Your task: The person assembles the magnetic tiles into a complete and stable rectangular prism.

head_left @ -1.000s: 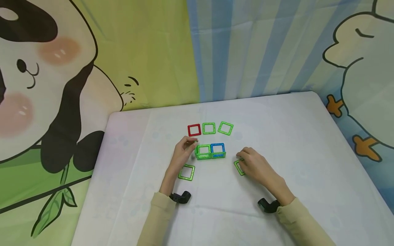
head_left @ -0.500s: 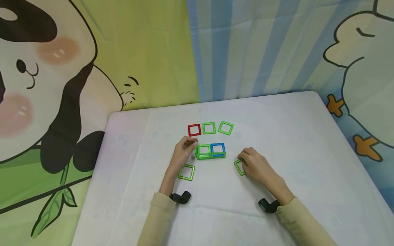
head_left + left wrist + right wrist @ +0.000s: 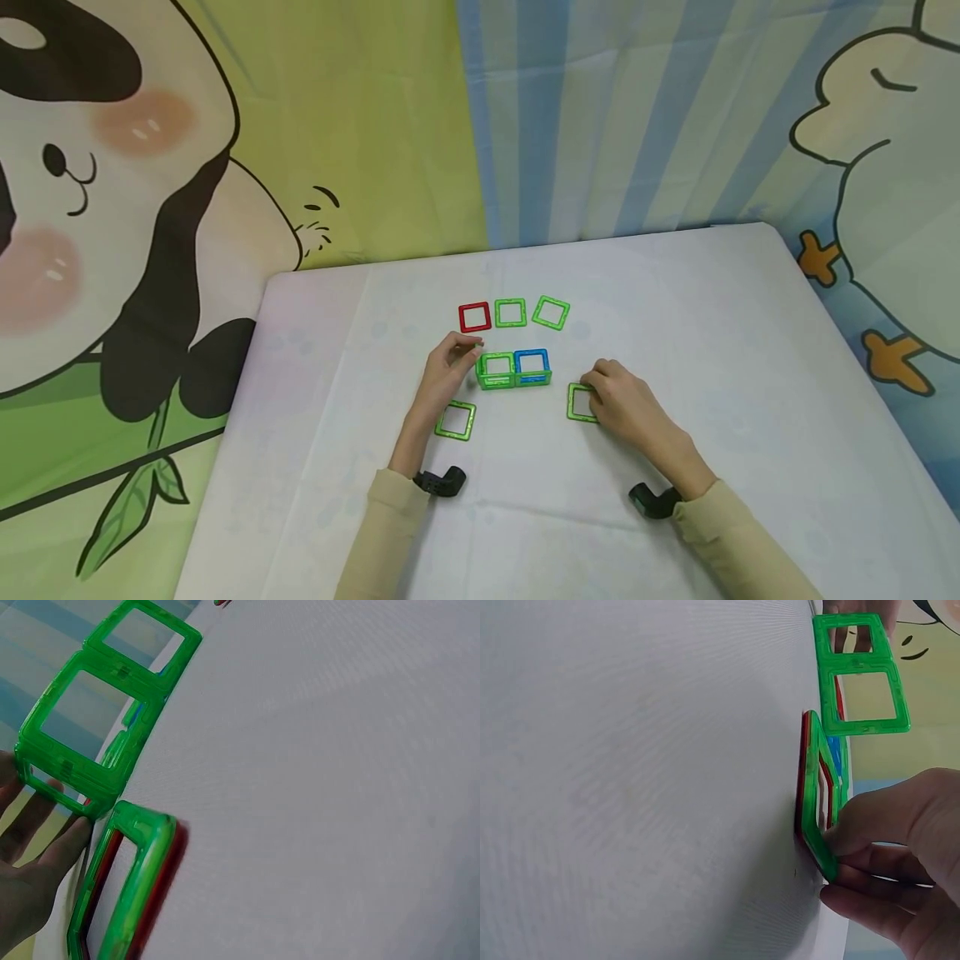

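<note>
Green magnetic tiles (image 3: 516, 379) stand joined as a low wall, with a blue magnetic tile (image 3: 548, 362) and a green one behind it. At the wall's left end, my left hand (image 3: 445, 367) holds an upright green magnetic tile (image 3: 52, 793), thumb in front and fingers behind. My right hand (image 3: 626, 408) pinches a green square magnetic tile (image 3: 807, 802) by its edge, right of the structure. A red layer shows along that tile's underside, and it is tilted in the right wrist view. Beside my left wrist lies another green magnetic tile (image 3: 454, 435).
Behind the structure, a red magnetic tile (image 3: 461, 319) and two green magnetic tiles, one straight (image 3: 511, 324) and one turned (image 3: 551, 325), lie in a row. A white cloth covers the table (image 3: 337, 500). Printed curtains (image 3: 375, 125) hang beyond its back edge.
The tile in my right hand has turned so its sides stand straighter, and more of it shows left of the fingers. My left hand and the joined tiles stay in place.
</note>
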`<move>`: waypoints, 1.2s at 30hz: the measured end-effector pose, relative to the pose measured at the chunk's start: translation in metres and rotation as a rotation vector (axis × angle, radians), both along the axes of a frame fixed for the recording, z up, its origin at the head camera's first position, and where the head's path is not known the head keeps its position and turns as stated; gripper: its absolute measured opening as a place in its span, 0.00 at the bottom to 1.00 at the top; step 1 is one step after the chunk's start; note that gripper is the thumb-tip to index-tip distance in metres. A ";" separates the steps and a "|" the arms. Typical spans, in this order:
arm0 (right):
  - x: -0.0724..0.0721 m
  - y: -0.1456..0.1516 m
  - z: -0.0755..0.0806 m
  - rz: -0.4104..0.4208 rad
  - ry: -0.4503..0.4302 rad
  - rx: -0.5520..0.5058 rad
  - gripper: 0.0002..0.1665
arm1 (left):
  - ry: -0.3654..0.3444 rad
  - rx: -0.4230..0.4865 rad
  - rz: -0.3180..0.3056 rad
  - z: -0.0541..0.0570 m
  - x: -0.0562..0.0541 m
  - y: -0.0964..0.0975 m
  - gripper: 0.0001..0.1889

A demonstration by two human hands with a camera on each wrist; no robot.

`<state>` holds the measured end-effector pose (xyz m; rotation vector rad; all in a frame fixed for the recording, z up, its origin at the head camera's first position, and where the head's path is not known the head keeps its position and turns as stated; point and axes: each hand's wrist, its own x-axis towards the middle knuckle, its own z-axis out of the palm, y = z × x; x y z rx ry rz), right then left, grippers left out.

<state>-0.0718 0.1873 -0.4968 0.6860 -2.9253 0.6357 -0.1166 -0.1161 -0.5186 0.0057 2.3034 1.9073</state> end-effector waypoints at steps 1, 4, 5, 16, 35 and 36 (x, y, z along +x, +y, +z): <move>0.000 0.000 0.000 -0.003 0.002 -0.002 0.10 | -0.001 0.000 0.001 0.000 0.000 0.000 0.14; -0.001 0.000 0.001 -0.011 0.012 -0.013 0.09 | -0.001 0.002 0.004 0.000 0.000 0.000 0.14; -0.001 0.000 0.001 -0.013 0.017 -0.016 0.09 | 0.001 0.003 0.005 0.000 0.000 0.000 0.13; -0.008 -0.002 0.010 -0.020 0.063 -0.053 0.10 | 0.003 0.008 0.007 -0.001 0.000 0.000 0.12; -0.018 -0.009 0.017 -0.092 0.109 -0.179 0.11 | 0.011 0.002 -0.002 -0.002 -0.001 0.000 0.12; -0.019 -0.010 0.017 -0.098 0.104 -0.186 0.10 | 0.012 0.005 -0.002 -0.002 -0.001 0.000 0.12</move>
